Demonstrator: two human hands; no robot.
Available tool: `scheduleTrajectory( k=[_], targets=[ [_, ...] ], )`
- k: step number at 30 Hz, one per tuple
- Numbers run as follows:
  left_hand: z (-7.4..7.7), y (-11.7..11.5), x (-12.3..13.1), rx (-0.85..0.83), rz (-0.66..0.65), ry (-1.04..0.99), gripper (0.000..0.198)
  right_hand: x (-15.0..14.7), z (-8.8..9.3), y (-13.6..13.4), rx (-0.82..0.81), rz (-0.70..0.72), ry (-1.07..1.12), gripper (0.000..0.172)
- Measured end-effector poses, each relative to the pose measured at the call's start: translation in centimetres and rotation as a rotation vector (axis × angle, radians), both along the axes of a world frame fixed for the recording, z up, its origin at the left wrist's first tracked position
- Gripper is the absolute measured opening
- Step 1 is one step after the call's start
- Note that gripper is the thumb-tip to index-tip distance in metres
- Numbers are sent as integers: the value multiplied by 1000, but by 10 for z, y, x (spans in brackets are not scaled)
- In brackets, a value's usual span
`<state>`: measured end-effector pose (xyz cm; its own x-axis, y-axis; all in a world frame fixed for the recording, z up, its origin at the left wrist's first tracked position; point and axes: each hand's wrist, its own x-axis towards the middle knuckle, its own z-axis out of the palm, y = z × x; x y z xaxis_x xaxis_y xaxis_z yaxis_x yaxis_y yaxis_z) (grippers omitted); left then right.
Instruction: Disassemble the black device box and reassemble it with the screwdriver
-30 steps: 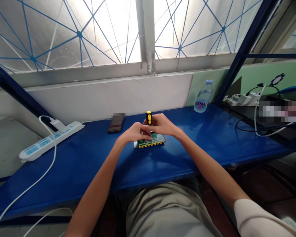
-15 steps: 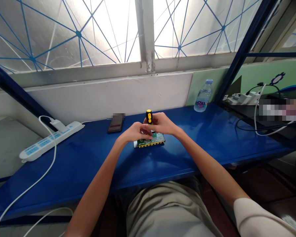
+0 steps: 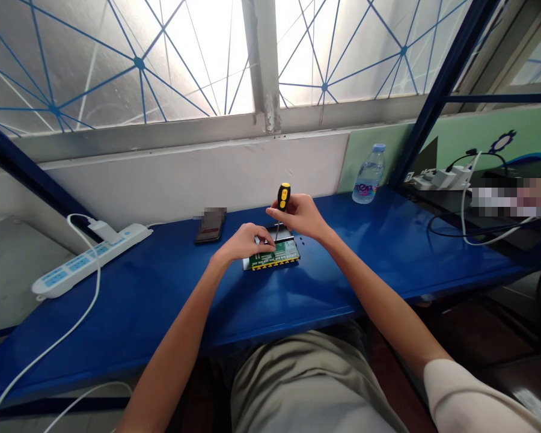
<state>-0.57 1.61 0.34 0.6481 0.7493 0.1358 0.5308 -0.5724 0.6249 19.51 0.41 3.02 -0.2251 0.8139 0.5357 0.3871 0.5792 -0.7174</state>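
Note:
A green circuit board (image 3: 282, 251) with a yellow-and-black connector strip along its front edge lies on the blue table. My right hand (image 3: 304, 213) is closed around a black-and-yellow screwdriver (image 3: 284, 196), held nearly upright and leaning slightly right. Its thin shaft reaches down to the board. Over the board's left part, my left hand (image 3: 247, 242) has thumb and fingertips drawn together beside the screwdriver's tip; whatever they pinch is too small to make out. A grey panel (image 3: 279, 233) shows behind the board, partly covered by my hands. Several tiny dark pieces (image 3: 302, 240) lie just right of it.
A dark phone (image 3: 210, 225) lies left of my hands. Further left is a white power strip (image 3: 92, 258) with a cable trailing off the table. A water bottle (image 3: 369, 174) stands at the back right, before cables and chargers (image 3: 451, 177). Part of another person's hand shows at far right.
My right hand has risen and shifted right with the screwdriver, away from my left hand. The shaft and more of the board are uncovered. My left hand stays almost in place.

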Motion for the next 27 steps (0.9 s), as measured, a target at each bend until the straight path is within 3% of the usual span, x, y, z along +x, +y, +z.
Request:
scheduleTrajectory(
  k=[12, 20, 27],
  targets=[
    [-7, -6, 25, 151, 167, 29, 18, 26, 6, 13, 193, -358, -81, 28],
    [-2, -3, 74, 222, 148, 194, 16, 58, 10, 23, 231, -635, -35, 29],
    [-5, 8, 119, 251, 130, 333, 19, 67, 7, 26, 228, -739, -88, 28]
  ],
)
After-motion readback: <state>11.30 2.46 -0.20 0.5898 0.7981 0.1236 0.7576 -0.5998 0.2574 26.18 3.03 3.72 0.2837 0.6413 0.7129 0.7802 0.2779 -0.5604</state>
